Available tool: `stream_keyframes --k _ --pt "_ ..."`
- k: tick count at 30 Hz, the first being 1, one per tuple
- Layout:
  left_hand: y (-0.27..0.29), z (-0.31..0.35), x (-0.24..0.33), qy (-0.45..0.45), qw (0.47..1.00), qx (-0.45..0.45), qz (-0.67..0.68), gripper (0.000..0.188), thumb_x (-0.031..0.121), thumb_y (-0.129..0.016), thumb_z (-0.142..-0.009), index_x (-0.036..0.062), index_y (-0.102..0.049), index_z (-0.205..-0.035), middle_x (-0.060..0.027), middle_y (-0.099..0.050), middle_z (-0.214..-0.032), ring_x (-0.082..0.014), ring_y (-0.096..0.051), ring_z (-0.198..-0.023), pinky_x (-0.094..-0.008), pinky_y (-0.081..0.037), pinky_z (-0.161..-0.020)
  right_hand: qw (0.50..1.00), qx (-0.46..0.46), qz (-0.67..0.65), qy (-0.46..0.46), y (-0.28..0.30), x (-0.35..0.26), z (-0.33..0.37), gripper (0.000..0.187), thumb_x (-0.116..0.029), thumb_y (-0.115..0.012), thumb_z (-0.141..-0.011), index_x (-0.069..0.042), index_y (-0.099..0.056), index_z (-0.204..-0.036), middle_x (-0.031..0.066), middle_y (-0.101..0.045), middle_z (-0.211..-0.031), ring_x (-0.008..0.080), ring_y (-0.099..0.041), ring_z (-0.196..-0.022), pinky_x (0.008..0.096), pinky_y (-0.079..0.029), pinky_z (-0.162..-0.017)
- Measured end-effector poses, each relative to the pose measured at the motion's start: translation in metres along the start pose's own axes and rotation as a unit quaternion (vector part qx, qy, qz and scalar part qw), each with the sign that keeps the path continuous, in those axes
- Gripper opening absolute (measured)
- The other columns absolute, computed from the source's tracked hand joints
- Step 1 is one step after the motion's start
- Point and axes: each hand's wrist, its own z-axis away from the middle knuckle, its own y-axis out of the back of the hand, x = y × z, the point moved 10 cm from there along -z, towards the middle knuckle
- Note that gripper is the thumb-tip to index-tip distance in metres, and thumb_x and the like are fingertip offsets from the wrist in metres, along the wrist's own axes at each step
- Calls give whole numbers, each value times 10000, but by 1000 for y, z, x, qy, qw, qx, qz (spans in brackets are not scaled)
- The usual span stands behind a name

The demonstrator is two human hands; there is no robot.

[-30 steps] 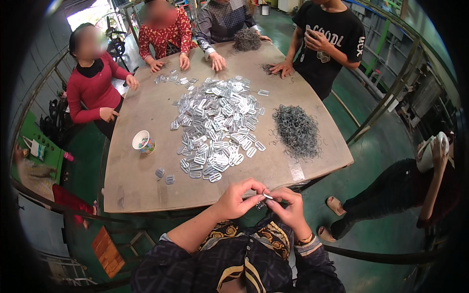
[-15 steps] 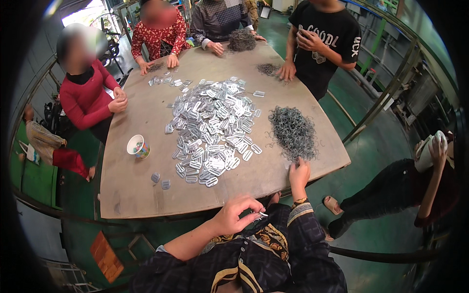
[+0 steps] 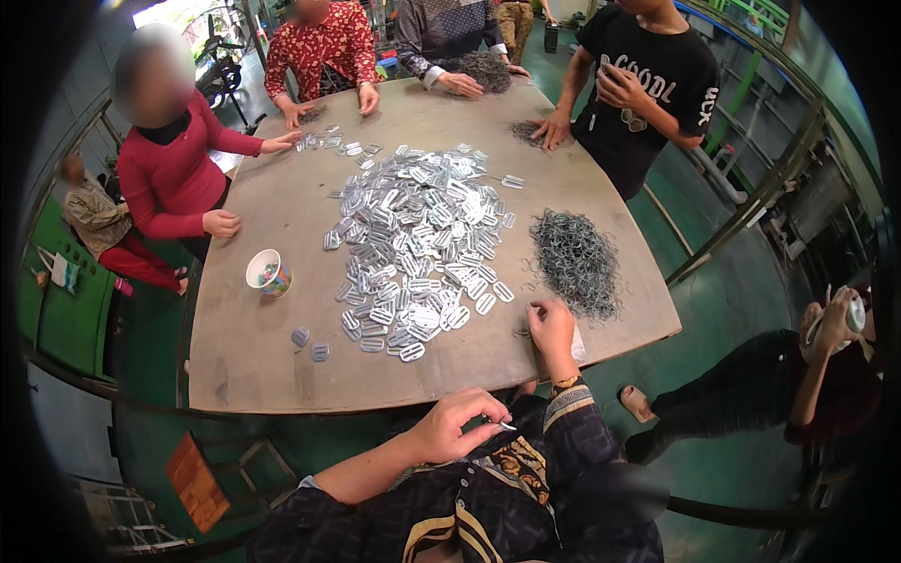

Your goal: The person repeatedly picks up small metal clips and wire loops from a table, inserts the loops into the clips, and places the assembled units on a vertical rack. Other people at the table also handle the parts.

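Observation:
My left hand [image 3: 460,420] is above my lap, just off the table's near edge. Its thumb and fingers pinch a small silvery metal piece [image 3: 507,426], seen edge-on, like the flat slotted buckles on the table. At the near right of the table, my right hand [image 3: 552,330] is closed in a pinch. A thin dark wire hook [image 3: 522,331] shows at its fingertips. Beyond that hand lies a tangled pile of grey wire hooks [image 3: 577,263], apart from the fingers. A broad heap of slotted metal buckles [image 3: 418,244] covers the middle of the table.
A paper cup [image 3: 269,273] with small coloured bits stands on the table [image 3: 253,366] at left. Two loose buckles [image 3: 320,352] lie near it. Several co-workers stand around the far and left sides, with smaller wire piles [image 3: 483,72] by them. A wooden-topped stool [image 3: 198,481] is at lower left.
My right hand has drawn back left from the wire pile with a hook at its fingertips. My left hand stays nearly still. The co-worker at left now reaches toward the far buckles.

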Motion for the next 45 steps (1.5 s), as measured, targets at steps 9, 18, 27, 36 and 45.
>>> stream_keyframes --k 9,18,27,36,45 --pt "-2 3 0 4 1000 -3 17 146 -15 -678 -798 35 -579 -892 -92 -679 -955 -247 -645 -890 -364 -474 -824 990 -57 67 108 -62 -52 -22 308 -228 -760 -738 -66 -717 -996 108 -609 -928 300 -559 -948 411 -435 -845" --pt "-1 8 -2 -8 1000 -13 3 165 6 -693 -803 51 -570 -903 -72 -680 -966 -237 -631 -900 -363 -449 -830 977 -87 35 190 -104 -112 -35 278 -225 -767 -735 -86 -722 -971 83 -597 -1000 280 -542 -980 410 -418 -830" --pt "0 12 -5 -7 1000 -13 4 164 6 -696 -800 48 -569 -894 -74 -677 -963 -243 -630 -896 -359 -458 -811 821 -265 -471 -184 -144 -42 -44 230 -141 -718 -823 56 -668 -932 101 -671 -758 167 -602 -613 300 -495 -594" --pt "7 9 -3 -16 999 29 -14 171 -11 -685 -790 41 -576 -912 -83 -672 -963 -254 -636 -890 -362 -459 -804 862 -337 -379 18 11 -97 54 315 -127 -727 -666 7 -716 -951 108 -701 -894 219 -642 -846 320 -491 -825" --pt "-4 -4 1 -24 997 65 -22 191 -15 -694 -781 36 -598 -939 -99 -658 -951 -266 -631 -879 -367 -470 -793 943 -184 -262 96 88 -109 123 226 -91 -830 -643 -58 -723 -839 48 -694 -802 212 -634 -783 335 -462 -786"
